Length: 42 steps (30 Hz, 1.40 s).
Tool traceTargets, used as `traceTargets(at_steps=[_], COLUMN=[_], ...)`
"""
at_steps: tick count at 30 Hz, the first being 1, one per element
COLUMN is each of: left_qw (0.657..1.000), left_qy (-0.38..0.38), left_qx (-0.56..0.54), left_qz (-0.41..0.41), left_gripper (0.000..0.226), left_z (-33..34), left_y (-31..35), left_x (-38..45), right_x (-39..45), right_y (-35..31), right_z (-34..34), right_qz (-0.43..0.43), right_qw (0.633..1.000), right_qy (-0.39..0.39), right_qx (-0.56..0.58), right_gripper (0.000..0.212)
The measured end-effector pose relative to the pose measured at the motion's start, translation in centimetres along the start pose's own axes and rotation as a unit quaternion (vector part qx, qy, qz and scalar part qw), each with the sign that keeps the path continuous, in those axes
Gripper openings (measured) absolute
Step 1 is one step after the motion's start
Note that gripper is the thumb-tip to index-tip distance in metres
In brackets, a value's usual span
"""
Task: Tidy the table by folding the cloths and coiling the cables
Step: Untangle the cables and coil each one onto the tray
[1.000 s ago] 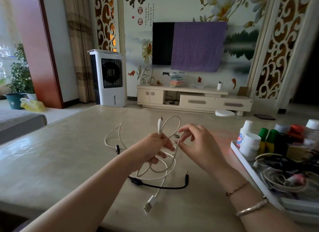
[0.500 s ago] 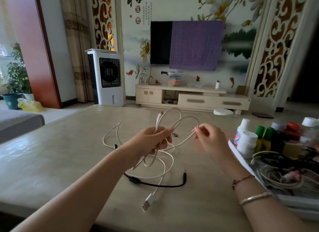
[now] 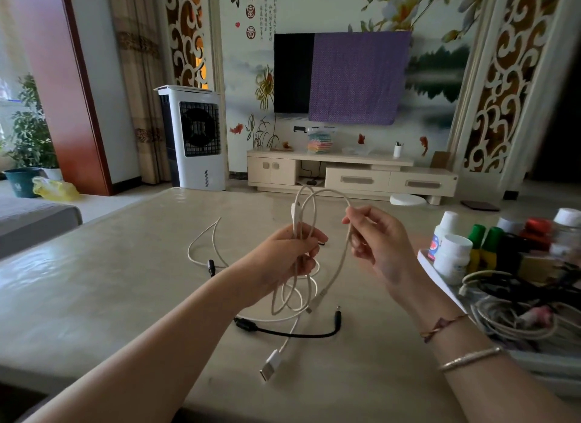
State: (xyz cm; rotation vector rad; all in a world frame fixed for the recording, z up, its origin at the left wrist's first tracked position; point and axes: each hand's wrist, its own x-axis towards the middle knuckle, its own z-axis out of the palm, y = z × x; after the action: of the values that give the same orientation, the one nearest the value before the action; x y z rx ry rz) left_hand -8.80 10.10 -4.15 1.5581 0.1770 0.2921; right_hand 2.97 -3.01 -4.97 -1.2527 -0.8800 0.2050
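Observation:
My left hand (image 3: 286,256) grips a bundle of loops of a white cable (image 3: 309,202) above the middle of the beige table (image 3: 94,290). My right hand (image 3: 377,243) pinches the same cable at the top of a loop, a little to the right; the free strand hangs down from it to a small plug. The cable's white USB plug (image 3: 270,364) lies on the table below. A short black cable (image 3: 289,333) lies under the loops. A second white cable (image 3: 201,243) with a black end lies further left.
A white tray (image 3: 440,281) at the right edge of the table holds several bottles (image 3: 452,256) and a tangle of cables (image 3: 515,312). Behind the table are a TV stand, an air cooler and a sofa at the far left.
My right hand has drawn the cable up and to the right, making a wider loop above my left hand. My left hand keeps its grip on the bundle.

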Motion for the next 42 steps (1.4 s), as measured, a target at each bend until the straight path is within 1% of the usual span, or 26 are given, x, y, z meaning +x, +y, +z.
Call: traceTargets(at_steps=[1, 2, 4, 6, 7, 9, 12, 15, 16, 18, 20, 23, 25, 28, 31, 33, 37, 42], left_qw=[1.0, 0.999, 0.996, 0.99, 0.987, 0.985, 0.987, 0.991, 0.993, 0.998, 0.999, 0.992, 0.987, 0.99, 0.997, 0.998, 0.999, 0.998], left_qy=[-0.003, -0.009, -0.029, -0.044, -0.046, -0.044, -0.022, -0.014, -0.011, 0.003, 0.01, -0.006, -0.004, 0.027, 0.027, 0.021, 0.013, -0.008], left_qx=[0.011, 0.03, 0.086, 0.135, 0.154, 0.167, 0.154, 0.133, 0.12, 0.066, -0.021, -0.124, -0.154, -0.13, -0.07, -0.051, -0.043, -0.043], left_qz=[-0.003, -0.008, -0.01, 0.003, 0.012, 0.027, 0.03, 0.024, 0.017, -0.004, -0.024, -0.035, -0.036, -0.034, -0.025, -0.019, -0.026, -0.044], left_gripper=[0.011, 0.01, 0.026, 0.034, 0.034, 0.025, 0.011, 0.009, 0.009, 0.013, 0.021, 0.027, 0.028, 0.034, 0.044, 0.046, 0.039, 0.041], left_z=[0.0, 0.1, 0.0, 0.1, 0.2, 0.4, 0.5, 0.5, 0.5, 0.4, 0.1, -0.3, -0.5, -0.7, -0.5, -0.3, 0.1, 0.4], left_y=[-0.1, -0.3, -0.7, -0.9, -1.0, -1.0, -0.9, -0.9, -0.8, -0.7, -0.5, -0.3, -0.5, -0.6, -0.7, -0.7, -0.4, -0.1], left_x=[0.1, 0.1, 0.1, 0.0, 0.0, 0.0, 0.1, 0.0, 0.0, -0.1, 0.0, 0.0, 0.1, 0.3, 0.3, 0.3, 0.2, -0.1], right_x=[-0.1, -0.2, -0.4, -0.6, -0.6, -0.7, -0.8, -0.8, -0.8, -0.9, -1.1, -1.7, -2.2, -2.5, -2.6, -2.6, -2.6, -2.7], right_y=[-0.1, -0.2, -0.5, -0.7, -0.8, -1.0, -1.2, -1.2, -1.1, -0.9, -0.7, -0.5, -0.5, -0.8, -0.8, -0.7, -0.4, -0.4], right_z=[0.1, 0.2, 0.4, 0.6, 0.7, 0.8, 0.9, 0.7, 0.7, 0.5, 0.5, 0.8, 1.2, 2.3, 3.2, 3.6, 3.9, 3.8], right_qz=[0.003, 0.004, 0.002, 0.002, 0.003, 0.006, 0.008, 0.001, -0.006, -0.041, -0.085, -0.139, -0.157, -0.194, -0.222, -0.216, -0.2, -0.18], right_qw=[1.0, 1.0, 1.0, 1.0, 1.0, 1.0, 0.999, 0.999, 1.0, 0.998, 0.992, 0.978, 0.972, 0.956, 0.939, 0.932, 0.922, 0.929], right_qy=[-0.003, -0.004, -0.005, -0.004, -0.008, -0.021, -0.036, -0.038, -0.029, 0.005, 0.029, 0.007, -0.028, -0.056, -0.072, -0.077, -0.058, -0.06], right_qx=[-0.006, -0.009, -0.013, -0.022, -0.023, -0.002, 0.025, 0.015, 0.0, -0.044, -0.094, -0.153, -0.174, -0.211, -0.253, -0.279, -0.327, -0.318], right_gripper=[0.024, 0.025, 0.026, 0.025, 0.024, 0.025, 0.029, 0.034, 0.032, 0.016, 0.001, 0.011, 0.013, 0.013, 0.011, 0.011, 0.012, 0.014])
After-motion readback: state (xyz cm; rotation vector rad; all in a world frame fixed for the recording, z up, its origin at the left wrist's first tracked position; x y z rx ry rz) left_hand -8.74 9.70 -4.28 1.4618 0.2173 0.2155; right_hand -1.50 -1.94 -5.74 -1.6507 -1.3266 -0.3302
